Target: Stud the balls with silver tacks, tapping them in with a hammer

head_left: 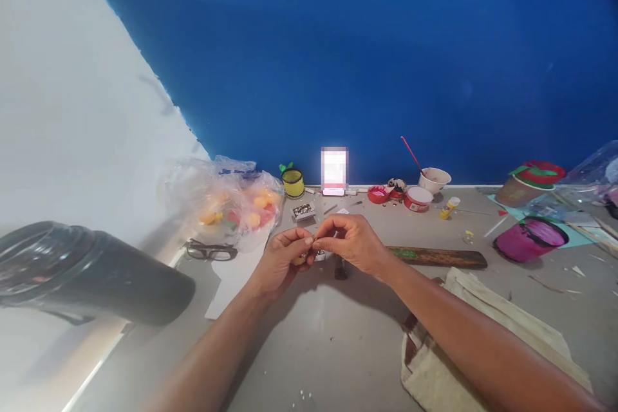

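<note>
My left hand [280,260] and my right hand [351,242] meet above the grey table [309,347], fingertips pinched together on a tiny object I cannot make out, with something yellowish showing under the left fingers. A small open box of silvery bits [304,210] lies just beyond the hands. A small dark object [340,268] sits on the table under my right hand.
A plastic bag of colourful pieces [232,203] and glasses [210,250] lie left. A wooden ruler [437,257], a cloth bag [483,335], a magenta pot [528,239], paint tubs [418,198], a cup with a stick [433,179] and a yellow jar [292,182] surround the hands. A dark cylinder [91,273] juts in at left.
</note>
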